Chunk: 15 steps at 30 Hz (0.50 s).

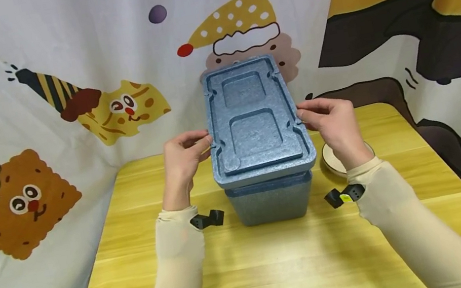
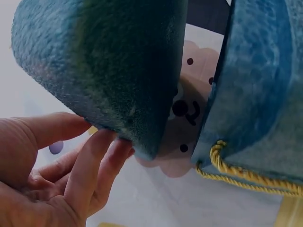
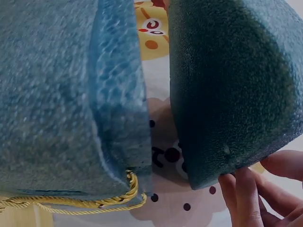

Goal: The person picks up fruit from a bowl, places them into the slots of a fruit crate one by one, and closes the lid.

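A blue-grey foam lid [image 1: 254,132] is raised off a matching foam box [image 1: 271,205], its far end tilted up. On the lid's left edge, my left hand [image 1: 185,156] pinches the rim between thumb and fingers. The opposite edge is pinched by my right hand [image 1: 334,124]. Both wrist views show a gap between lid [image 2: 113,61] and box [image 2: 258,90]. Gold twisted rope [image 2: 255,180] runs along the box's side, and rope [image 3: 90,205] shows in the right wrist view too. The inside of the box is hidden.
A pale round dish [image 1: 331,163] with a dark rim stands right of the box, partly behind my right wrist. Under everything is a yellow wooden table [image 1: 272,275]. A cartoon-printed cloth [image 1: 110,41] hangs close behind the table.
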Each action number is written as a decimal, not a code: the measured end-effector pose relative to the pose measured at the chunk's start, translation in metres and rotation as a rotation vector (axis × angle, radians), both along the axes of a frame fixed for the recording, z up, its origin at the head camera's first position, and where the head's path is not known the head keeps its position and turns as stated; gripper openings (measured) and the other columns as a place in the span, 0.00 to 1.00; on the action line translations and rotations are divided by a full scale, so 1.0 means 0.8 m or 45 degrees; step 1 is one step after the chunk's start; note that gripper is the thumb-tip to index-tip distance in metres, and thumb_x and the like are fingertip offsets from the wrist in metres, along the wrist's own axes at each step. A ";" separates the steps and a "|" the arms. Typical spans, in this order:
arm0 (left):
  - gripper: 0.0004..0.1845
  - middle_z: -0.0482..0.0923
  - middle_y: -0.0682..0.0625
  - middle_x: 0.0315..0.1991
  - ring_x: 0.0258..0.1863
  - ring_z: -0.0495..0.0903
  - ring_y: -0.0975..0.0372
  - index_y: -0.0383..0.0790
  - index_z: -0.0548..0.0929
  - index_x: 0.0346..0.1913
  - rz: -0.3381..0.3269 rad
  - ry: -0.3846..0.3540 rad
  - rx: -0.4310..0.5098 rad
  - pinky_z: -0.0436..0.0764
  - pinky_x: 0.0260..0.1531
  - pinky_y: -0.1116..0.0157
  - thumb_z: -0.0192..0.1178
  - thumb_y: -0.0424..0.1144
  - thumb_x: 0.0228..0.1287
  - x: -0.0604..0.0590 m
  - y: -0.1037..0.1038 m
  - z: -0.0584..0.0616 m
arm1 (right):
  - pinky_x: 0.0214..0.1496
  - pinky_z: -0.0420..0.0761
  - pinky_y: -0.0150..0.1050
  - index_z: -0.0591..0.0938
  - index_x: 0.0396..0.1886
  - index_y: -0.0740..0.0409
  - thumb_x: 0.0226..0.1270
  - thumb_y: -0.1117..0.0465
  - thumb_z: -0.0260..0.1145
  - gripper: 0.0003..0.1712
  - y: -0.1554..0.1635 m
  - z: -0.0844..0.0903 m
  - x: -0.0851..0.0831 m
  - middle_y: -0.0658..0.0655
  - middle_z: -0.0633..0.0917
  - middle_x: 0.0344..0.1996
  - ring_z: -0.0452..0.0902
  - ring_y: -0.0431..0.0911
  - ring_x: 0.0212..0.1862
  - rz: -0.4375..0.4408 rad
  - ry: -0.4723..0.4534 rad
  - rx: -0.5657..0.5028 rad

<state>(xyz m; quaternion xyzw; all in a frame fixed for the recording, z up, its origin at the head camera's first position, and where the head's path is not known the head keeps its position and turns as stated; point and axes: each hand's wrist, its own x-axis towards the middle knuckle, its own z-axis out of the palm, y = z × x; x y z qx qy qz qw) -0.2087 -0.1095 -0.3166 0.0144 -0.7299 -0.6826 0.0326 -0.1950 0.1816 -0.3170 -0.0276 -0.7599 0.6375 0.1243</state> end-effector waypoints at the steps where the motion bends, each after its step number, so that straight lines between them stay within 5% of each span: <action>1: 0.10 0.83 0.40 0.43 0.39 0.84 0.55 0.27 0.84 0.44 0.001 0.002 -0.014 0.84 0.39 0.62 0.67 0.30 0.62 0.000 0.002 0.000 | 0.41 0.83 0.32 0.85 0.50 0.69 0.65 0.61 0.70 0.18 0.001 -0.001 -0.001 0.55 0.85 0.41 0.81 0.41 0.39 0.003 -0.014 -0.001; 8: 0.13 0.84 0.40 0.44 0.39 0.84 0.55 0.28 0.85 0.49 -0.006 0.020 -0.034 0.84 0.41 0.59 0.66 0.30 0.63 -0.003 0.009 0.001 | 0.43 0.82 0.32 0.85 0.52 0.68 0.67 0.61 0.68 0.18 0.004 -0.007 -0.003 0.55 0.85 0.44 0.81 0.40 0.40 -0.010 -0.046 -0.006; 15: 0.15 0.83 0.39 0.47 0.37 0.85 0.58 0.28 0.85 0.51 0.007 0.033 -0.023 0.84 0.39 0.64 0.66 0.31 0.63 -0.001 0.005 0.005 | 0.40 0.82 0.30 0.86 0.48 0.67 0.65 0.63 0.69 0.15 -0.001 -0.003 -0.003 0.54 0.85 0.39 0.83 0.40 0.36 -0.029 0.104 -0.021</action>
